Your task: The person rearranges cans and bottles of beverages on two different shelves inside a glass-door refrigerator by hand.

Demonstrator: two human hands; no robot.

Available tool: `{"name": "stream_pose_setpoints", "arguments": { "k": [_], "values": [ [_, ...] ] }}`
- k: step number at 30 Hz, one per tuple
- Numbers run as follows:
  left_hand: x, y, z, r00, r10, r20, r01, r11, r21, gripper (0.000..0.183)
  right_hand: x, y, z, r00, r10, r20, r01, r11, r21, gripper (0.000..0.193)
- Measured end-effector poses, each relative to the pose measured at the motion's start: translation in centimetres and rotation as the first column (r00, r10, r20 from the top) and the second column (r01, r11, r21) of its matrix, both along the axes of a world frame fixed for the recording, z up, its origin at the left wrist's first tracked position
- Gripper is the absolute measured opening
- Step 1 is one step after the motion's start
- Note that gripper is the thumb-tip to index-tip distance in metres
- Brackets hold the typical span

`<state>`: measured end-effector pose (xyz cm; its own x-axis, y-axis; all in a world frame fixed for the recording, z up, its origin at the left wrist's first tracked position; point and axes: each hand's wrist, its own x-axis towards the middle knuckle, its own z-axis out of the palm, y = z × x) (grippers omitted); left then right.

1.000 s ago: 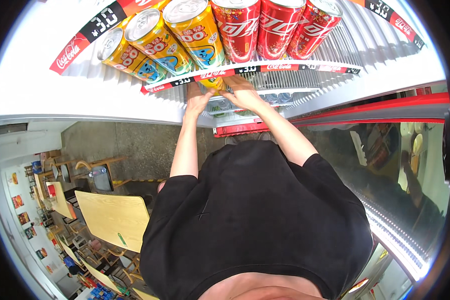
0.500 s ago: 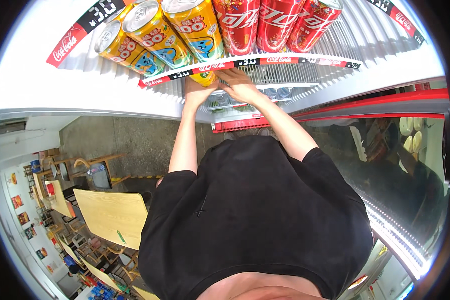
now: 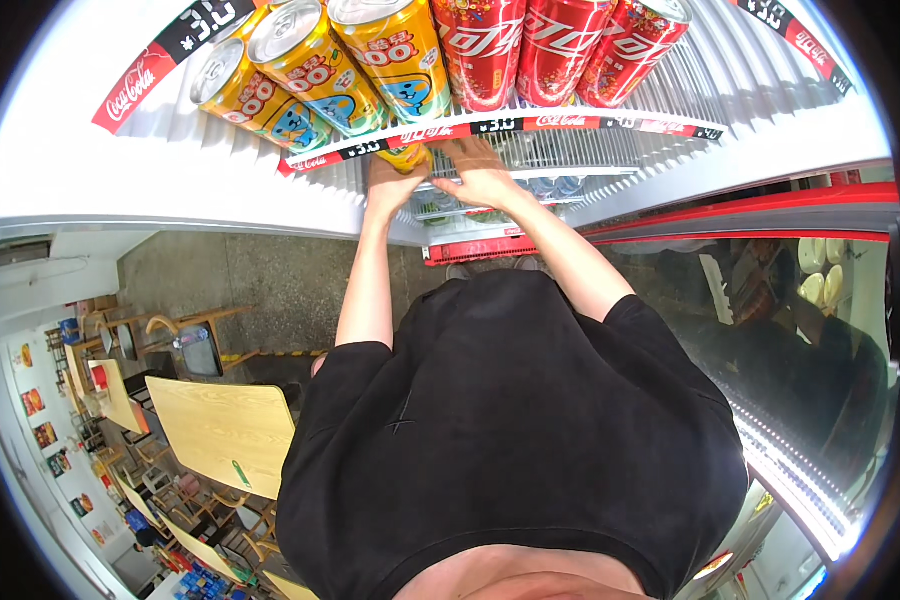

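My left hand point(image 3: 394, 183) reaches beneath the upper shelf of an open drinks cooler, closed around a yellow can point(image 3: 406, 158). Most of that can is hidden by the shelf's red and black price strip point(image 3: 440, 132). Just right of it is my right hand point(image 3: 482, 180), its thumb apart from the fingers and pointing toward the left hand. The right fingertips pass out of sight under the shelf, and I see nothing held there. Above both hands, yellow cans point(image 3: 395, 62) stand in a row beside red cola cans point(image 3: 560, 55).
Lower down, a wire shelf point(image 3: 570, 187) holds drinks. The cooler's glass door point(image 3: 770, 300) stands open at the right, with a red-edged frame point(image 3: 750, 210). Wooden tables point(image 3: 220, 425) and chairs point(image 3: 198, 345) occupy the room at the left.
The yellow can in my left hand has shifted slightly back under the shelf. My right thumb has spread farther from its fingers, and the right hand sits slightly lower.
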<state>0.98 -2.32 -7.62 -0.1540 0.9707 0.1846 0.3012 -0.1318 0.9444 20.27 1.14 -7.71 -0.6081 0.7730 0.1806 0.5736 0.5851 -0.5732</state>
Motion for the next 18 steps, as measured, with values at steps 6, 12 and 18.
{"name": "stream_pose_setpoints", "arguments": {
  "k": [6, 12, 18],
  "values": [
    [-0.5, -0.1, 0.2, 0.996, -0.056, 0.075, 0.06, 0.997, -0.051, 0.028, 0.0, 0.1, -0.4, 1.0, 0.007, -0.023, -0.008, 0.999, -0.041, 0.065],
    [-0.7, -0.1, 0.3, 0.999, -0.015, 0.03, 0.016, 0.999, -0.042, 0.028, 0.1, 0.3, -0.7, 0.999, 0.02, -0.043, -0.022, 0.999, -0.031, 0.062],
    [-1.5, 0.0, -0.5, 0.999, -0.045, 0.015, 0.046, 0.998, -0.034, 0.037, 0.1, 0.4, -0.8, 0.995, 0.025, -0.093, -0.02, 0.998, 0.055, 0.059]
  ]
}}
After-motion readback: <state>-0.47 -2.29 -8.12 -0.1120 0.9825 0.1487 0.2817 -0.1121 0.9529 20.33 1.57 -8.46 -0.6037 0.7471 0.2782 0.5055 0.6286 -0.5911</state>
